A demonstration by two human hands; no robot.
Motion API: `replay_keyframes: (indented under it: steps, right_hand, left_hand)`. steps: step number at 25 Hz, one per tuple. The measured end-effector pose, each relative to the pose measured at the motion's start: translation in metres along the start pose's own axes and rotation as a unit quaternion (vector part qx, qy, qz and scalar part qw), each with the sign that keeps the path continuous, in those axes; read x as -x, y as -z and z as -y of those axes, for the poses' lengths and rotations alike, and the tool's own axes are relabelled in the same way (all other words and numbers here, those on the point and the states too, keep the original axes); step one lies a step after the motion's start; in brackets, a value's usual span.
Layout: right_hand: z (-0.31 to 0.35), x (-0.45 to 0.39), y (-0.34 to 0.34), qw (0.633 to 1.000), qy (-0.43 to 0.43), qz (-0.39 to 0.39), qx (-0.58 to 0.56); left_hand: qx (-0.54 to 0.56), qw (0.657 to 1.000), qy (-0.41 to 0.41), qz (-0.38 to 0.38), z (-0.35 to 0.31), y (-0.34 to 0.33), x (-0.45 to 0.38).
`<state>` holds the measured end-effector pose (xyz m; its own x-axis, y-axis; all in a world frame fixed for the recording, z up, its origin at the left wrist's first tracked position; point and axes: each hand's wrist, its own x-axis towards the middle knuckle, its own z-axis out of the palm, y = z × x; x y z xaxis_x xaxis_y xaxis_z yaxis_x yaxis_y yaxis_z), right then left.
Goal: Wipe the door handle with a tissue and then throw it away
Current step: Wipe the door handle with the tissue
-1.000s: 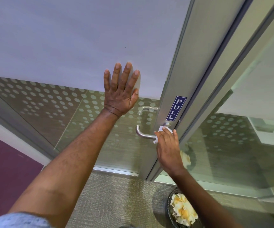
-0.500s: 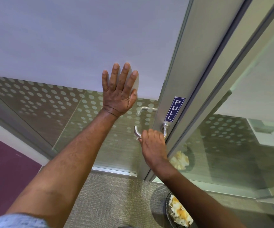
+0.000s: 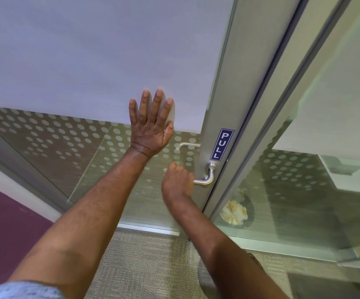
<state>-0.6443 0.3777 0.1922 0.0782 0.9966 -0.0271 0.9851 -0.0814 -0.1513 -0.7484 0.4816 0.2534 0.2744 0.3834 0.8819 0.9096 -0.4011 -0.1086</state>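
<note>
Both forearms are bare. A pale blue, faintly patterned sleeve (image 3: pixel 21 290) covers the left upper arm. No rings or watch.

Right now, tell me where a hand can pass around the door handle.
Free: the handle's bend by the frame, below the PULL sign, and the glass under the left hand. Crowded: the lever's free end, covered by the right hand.

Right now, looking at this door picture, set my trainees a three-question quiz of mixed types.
1. True or false: the left hand lies flat on the door.
2. Which part of the handle does the right hand cover? A) free end B) mounting end
3. What word is on the blue sign?

Key: 1 true; 2 A; 3 PULL.
</note>
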Motion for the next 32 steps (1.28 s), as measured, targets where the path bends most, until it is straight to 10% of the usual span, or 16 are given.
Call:
replay_keyframes:
  steps: [5, 13, 23, 26, 30, 32]
  right_hand:
    - [-0.07, 0.029, -0.027, 0.947, 0.249, -0.198, 0.049]
    - [-0.161, 0.016, -0.014, 0.915, 0.342, -0.189, 0.097]
    - [-0.13, 0.045, -0.022, 0.948, 0.102, -0.166, -0.252]
    - [-0.14, 0.045, -0.015, 0.879, -0.018, -0.166, -0.447]
    - [-0.183, 0.047, -0.008, 0.663, -0.208, -0.038, -0.718]
    - [-0.21, 0.06, -0.011, 0.619, -0.247, 0.0, -0.746]
  left_hand:
    - [0.007, 1.0, 0.002, 0.019, -0.002, 0.002, 0.003]
    - [0.014, 0.997, 0.027, 0.067, -0.011, 0.015, 0.001]
    - [0.008, 0.99, 0.076, 0.121, -0.028, 0.031, 0.001]
    - [0.015, 0.985, 0.106, 0.135, -0.038, 0.035, 0.001]
    - [0.016, 0.981, 0.134, 0.138, -0.055, 0.036, 0.003]
    - [0.016, 0.98, 0.145, 0.136, -0.062, 0.036, 0.006]
